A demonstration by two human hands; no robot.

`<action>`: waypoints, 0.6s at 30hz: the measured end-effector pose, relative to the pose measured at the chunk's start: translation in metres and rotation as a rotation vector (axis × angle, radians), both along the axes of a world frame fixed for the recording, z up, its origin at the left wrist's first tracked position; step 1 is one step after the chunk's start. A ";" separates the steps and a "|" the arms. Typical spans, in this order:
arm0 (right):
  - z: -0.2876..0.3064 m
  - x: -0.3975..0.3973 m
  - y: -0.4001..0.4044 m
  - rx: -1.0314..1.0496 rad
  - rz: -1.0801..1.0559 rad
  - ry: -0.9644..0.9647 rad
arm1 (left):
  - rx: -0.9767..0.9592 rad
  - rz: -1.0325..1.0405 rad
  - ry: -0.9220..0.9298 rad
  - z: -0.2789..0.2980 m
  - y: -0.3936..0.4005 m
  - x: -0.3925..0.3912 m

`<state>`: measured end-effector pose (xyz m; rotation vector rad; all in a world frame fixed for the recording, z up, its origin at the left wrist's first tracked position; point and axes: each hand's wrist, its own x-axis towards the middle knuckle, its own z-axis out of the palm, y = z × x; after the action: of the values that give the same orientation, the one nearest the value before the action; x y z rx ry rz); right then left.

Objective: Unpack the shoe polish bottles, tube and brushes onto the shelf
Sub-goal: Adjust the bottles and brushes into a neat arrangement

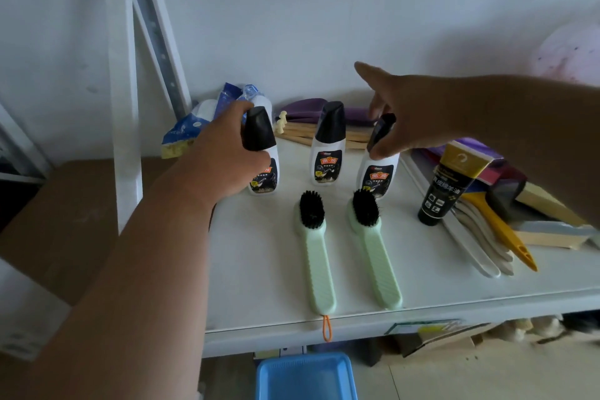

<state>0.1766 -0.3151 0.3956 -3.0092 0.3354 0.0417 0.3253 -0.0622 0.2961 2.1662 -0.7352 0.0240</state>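
On the white shelf [422, 269] three white shoe polish bottles with black caps stand in a row. The left hand [224, 156] wraps its fingers around the left bottle [261, 156], thumb near the base of the cap. The middle bottle [328, 146] stands free and upright. The right hand [406, 117] reaches in from the right and pinches the cap of the right bottle [378, 172] between thumb and a lower finger, while its forefinger points outward toward the wall; this bottle leans slightly. In front of the bottles two pale green brushes lie side by side, black bristles up and handles toward the shelf edge: the left brush [315, 253], whose orange loop [327, 328] hangs over the edge, and the right brush [373, 250]. Right of them a black tube [444, 191] with a gold end stands cap down, leaning on a heap of insoles, a yellow shoehorn [500, 230] and sponges. Behind the bottles lie wooden sticks, purple cloth and a blue-and-white packet [188, 130]. Below the shelf a blue tray [305, 377] sits on the floor; whether anything lies in it I cannot tell.
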 end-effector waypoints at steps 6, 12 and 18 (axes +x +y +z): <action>-0.018 -0.008 -0.007 -0.030 -0.008 -0.023 | 0.013 -0.019 0.051 -0.012 0.001 -0.002; -0.026 -0.011 -0.009 -0.043 0.040 -0.050 | -0.041 -0.022 -0.048 -0.001 -0.001 -0.005; -0.028 -0.013 -0.010 0.003 0.023 -0.051 | -0.048 -0.049 -0.153 0.003 -0.004 -0.005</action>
<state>0.1633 -0.3253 0.3674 -3.0056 0.2951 -0.0330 0.3204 -0.0666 0.2990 2.1170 -0.8658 0.1815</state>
